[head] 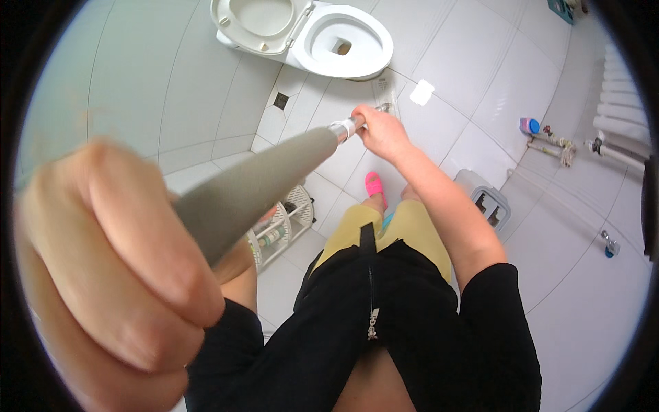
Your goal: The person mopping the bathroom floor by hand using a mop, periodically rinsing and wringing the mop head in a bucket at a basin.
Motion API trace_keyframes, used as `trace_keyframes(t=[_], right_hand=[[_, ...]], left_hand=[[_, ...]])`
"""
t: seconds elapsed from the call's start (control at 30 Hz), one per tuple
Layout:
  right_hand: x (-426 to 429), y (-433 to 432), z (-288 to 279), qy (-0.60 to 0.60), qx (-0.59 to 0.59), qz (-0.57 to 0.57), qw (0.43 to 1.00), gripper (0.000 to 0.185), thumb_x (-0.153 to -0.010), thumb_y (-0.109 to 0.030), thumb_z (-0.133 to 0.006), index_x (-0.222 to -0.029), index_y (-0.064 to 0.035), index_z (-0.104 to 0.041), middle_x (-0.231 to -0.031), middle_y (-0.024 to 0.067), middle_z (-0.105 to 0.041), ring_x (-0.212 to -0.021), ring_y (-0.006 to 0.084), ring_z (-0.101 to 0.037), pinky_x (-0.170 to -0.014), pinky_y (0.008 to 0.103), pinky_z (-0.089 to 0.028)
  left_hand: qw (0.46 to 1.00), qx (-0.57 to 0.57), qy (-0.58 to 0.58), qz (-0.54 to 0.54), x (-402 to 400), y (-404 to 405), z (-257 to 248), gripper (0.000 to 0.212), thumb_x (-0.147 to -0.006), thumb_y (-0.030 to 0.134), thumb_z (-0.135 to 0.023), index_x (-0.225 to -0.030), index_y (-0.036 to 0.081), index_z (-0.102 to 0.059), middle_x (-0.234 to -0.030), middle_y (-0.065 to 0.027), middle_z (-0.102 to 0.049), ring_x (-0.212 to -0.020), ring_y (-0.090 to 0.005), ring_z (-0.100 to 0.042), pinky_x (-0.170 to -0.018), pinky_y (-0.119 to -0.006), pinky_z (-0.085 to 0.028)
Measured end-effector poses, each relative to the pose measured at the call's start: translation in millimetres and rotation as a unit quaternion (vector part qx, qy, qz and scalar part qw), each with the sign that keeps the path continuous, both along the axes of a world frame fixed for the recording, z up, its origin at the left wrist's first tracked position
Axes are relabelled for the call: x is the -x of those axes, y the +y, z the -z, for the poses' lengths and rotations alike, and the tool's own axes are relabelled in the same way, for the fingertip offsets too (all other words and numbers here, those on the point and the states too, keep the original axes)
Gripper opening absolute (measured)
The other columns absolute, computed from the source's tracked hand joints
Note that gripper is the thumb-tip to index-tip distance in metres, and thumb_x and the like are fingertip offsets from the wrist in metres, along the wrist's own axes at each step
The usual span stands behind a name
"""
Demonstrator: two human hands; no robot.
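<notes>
Close to the camera, my left hand [110,273] is wrapped around the thick grey grip of a long-handled cleaning tool [262,185], probably a mop. My right hand [378,129] holds the metal pole lower down, just past a pale collar [344,129]. The pole slants away from me towards the tiled floor. At its far end a flat pale head [384,92] lies by the toilet's base; its details are hard to make out. Beyond it stands a white toilet [346,44] with its lid and seat raised [262,20].
A white corner rack [283,226] with bottles stands left of my legs. To the right are a grey bin [481,198], a pink-and-blue container [529,125], pipes with valves [558,141], a white radiator [623,98] and a wall tap [610,243]. A dark floor drain [280,101] lies near the left wall.
</notes>
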State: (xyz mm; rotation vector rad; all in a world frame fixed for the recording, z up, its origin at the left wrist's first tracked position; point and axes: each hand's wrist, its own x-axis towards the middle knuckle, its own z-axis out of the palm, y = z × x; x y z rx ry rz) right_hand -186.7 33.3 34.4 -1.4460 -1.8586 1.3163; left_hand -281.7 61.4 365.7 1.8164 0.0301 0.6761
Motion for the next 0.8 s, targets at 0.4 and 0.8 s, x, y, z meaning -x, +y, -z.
trace_keyframes(t=[0.4, 0.8], right_hand=[[209.9, -76.4, 43.1, 0.152, 0.006, -0.154, 0.976, 0.017, -0.072, -0.009, -0.056, -0.089, -0.0087, -0.055, -0.091, 0.0114, -0.059, -0.091, 0.0305, -0.054, -0.076, 0.0391, -0.045], [107.3, -61.1, 13.6, -0.064, -0.057, -0.185, 0.979, 0.015, -0.067, -0.010, -0.052, -0.080, -0.0121, -0.056, -0.085, 0.0034, -0.060, -0.089, 0.0251, -0.054, -0.070, 0.0395, -0.047]], left_hand=[[0.578, -0.274, -0.030, -0.768, 97.8, -135.7, 28.3, 0.017, -0.085, 0.012, -0.052, -0.089, -0.004, -0.056, -0.055, -0.0059, -0.041, -0.044, -0.0125, -0.036, -0.041, -0.023, -0.033], [0.333, -0.200, -0.118, -0.914, 165.1, -128.2, 29.3, 0.018, -0.085, 0.007, -0.049, -0.089, -0.010, -0.051, -0.058, -0.0090, -0.039, -0.049, -0.0150, -0.035, -0.046, -0.026, -0.032]])
